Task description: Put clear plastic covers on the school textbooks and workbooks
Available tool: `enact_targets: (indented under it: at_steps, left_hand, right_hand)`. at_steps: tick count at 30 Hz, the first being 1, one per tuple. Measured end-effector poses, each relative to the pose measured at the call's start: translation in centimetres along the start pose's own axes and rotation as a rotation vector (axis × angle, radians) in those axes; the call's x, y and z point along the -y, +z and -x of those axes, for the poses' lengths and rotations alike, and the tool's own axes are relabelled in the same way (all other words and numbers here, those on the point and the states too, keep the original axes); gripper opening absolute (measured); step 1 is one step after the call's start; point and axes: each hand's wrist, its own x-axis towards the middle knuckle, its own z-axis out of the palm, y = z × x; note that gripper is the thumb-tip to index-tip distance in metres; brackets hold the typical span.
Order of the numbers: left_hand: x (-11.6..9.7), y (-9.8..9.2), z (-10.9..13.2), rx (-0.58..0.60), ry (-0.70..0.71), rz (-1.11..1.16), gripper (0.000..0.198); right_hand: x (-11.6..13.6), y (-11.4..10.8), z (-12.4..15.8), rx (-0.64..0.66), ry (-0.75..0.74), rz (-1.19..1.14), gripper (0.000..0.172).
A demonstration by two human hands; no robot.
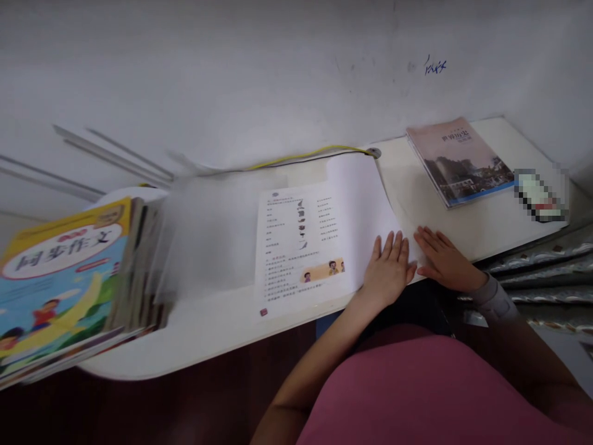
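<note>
An open workbook (301, 241) lies on the white desk (217, 334), its printed page facing up. A blurred page (208, 228) hangs over its left half, smeared by motion. My left hand (388, 266) lies flat, fingers stretched out, on the book's white right-hand page (356, 210) near the front edge. My right hand (440, 259) rests flat beside it on the desk, fingertips touching the left hand and the page edge. Neither hand holds anything.
A stack of colourful books (65, 284) sits at the desk's left end. A closed textbook (458, 161) lies at the back right, with a pixelated item (540, 194) beside it. A yellow cable (301, 154) runs along the white wall.
</note>
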Motion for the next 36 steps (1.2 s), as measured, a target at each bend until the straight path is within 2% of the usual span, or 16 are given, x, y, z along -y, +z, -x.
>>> enact_targets:
  at_steps: [6,13,17,20,22,24,28,31,33,36]
  left_hand:
    - [-1.1,-0.7,-1.0,0.098,0.045,0.011,0.065]
    - [-1.6,-0.8,-0.1,0.131,0.062,0.127,0.063]
    - [-0.4,-1.2,0.1,0.103,0.044,0.296,0.064]
    - [1.3,-2.8,-0.5,0.157,0.089,0.356,0.063]
    - [2.5,-4.3,-1.8,0.232,0.16,0.325,0.055]
    - [3.9,-5.7,-4.0,0.257,0.186,0.224,0.048]
    - [7.5,-7.3,-10.4,0.172,-0.017,-0.105,0.047]
    - [10.6,-7.8,-14.4,0.142,-0.094,-0.193,0.052]
    - [12.1,-8.0,-15.9,0.179,-0.098,-0.204,0.051]
    - [12.8,-8.1,-16.6,0.24,-0.114,-0.234,0.047]
  right_hand:
    - [0.3,0.0,-0.2,-0.006,0.019,-0.003,0.075]
    - [0.6,-0.1,-0.2,-0.012,0.023,0.012,0.075]
    - [0.8,-0.1,-0.2,-0.022,0.034,0.023,0.071]
    - [1.1,0.0,-0.3,-0.036,0.042,0.041,0.07]
    - [1.2,0.1,-0.3,-0.04,0.047,0.051,0.07]
    - [1.3,0.1,-0.4,-0.039,0.051,0.059,0.069]
    - [1.2,0.2,-0.4,-0.041,0.055,0.067,0.068]
    - [1.2,0.4,-0.4,-0.061,0.05,0.066,0.067]
    - [1.2,0.5,-0.4,-0.076,0.046,0.063,0.067]
    - [1.4,0.5,-0.4,-0.087,0.047,0.059,0.067]
